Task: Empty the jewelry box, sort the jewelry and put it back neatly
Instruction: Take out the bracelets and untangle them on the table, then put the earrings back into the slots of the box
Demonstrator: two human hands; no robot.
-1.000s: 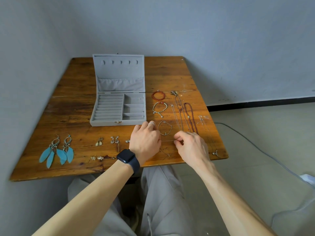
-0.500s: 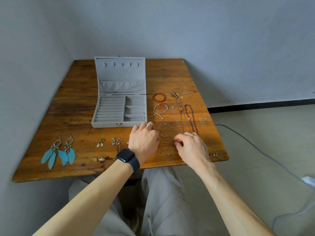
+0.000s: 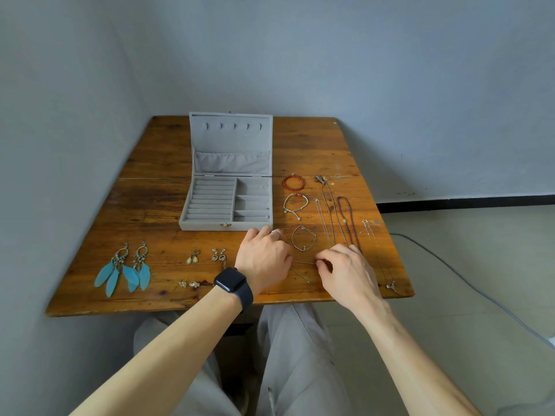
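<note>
Little has moved since the earlier frames: our two hands stay low in the middle of the frame and only the view has shifted a touch.

Our left hand point(image 3: 262, 259) lies knuckles-up on the wooden table point(image 3: 150, 205), fingers curled under, so we cannot tell what they grip. Our right hand point(image 3: 345, 270) sits just right of it, its fingertips point(image 3: 320, 261) pinched on a thin chain point(image 3: 303, 262) that runs taut between the two hands.

Directly above that chain lies a fine wire bracelet point(image 3: 303, 238), then a white cord bracelet point(image 3: 295, 204) and a red bead bracelet point(image 3: 293, 182) in a column. Right of them several long necklaces point(image 3: 330, 217) and a dark bead strand point(image 3: 348, 220) lie lengthwise, their lower ends touching or hidden behind our right hand.

The grey jewelry box point(image 3: 228, 202) stands open at centre, its compartments bare, its front corner just beside our left knuckles.

At lower left lie the blue feather earrings point(image 3: 123, 271), then smaller earring pairs point(image 3: 205, 256) near our watch point(image 3: 232, 283).

Bare wood shows at upper right and upper left; the table's near edge runs just below our wrists.
</note>
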